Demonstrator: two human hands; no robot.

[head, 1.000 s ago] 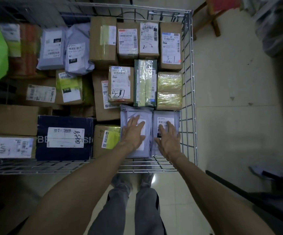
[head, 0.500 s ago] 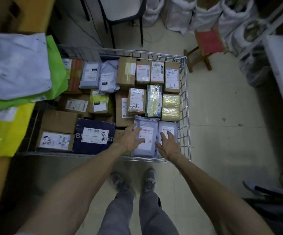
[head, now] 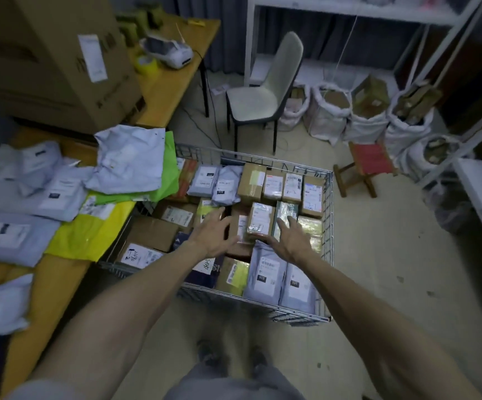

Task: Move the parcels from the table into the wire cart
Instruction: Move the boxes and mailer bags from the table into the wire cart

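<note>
Both hands reach over the wire cart [head: 328,255] at the centre of the frame. The left hand [head: 209,236] and the right hand [head: 290,241] each have their fingers spread and straight, holding nothing. Whether they touch the boxes [head: 260,217] beneath is unclear. Boxes and grey bags [head: 265,274] fill the cart. More parcels [head: 11,238] — grey, yellow, green — lie on the table [head: 55,284] at the left.

— What sort of place is this?
— A parcel sorting room, some courier depot. A wire cart [head: 331,226] packed with labelled boxes [head: 273,186], mailing bags [head: 130,160] heaped on the surface [head: 55,281].
— Anything else?
— White sacks [head: 330,116] stuffed with cartons on the floor, metal shelving [head: 349,8], a roll of tape [head: 146,64] and, blurred, perhaps a label printer [head: 167,50].
</note>
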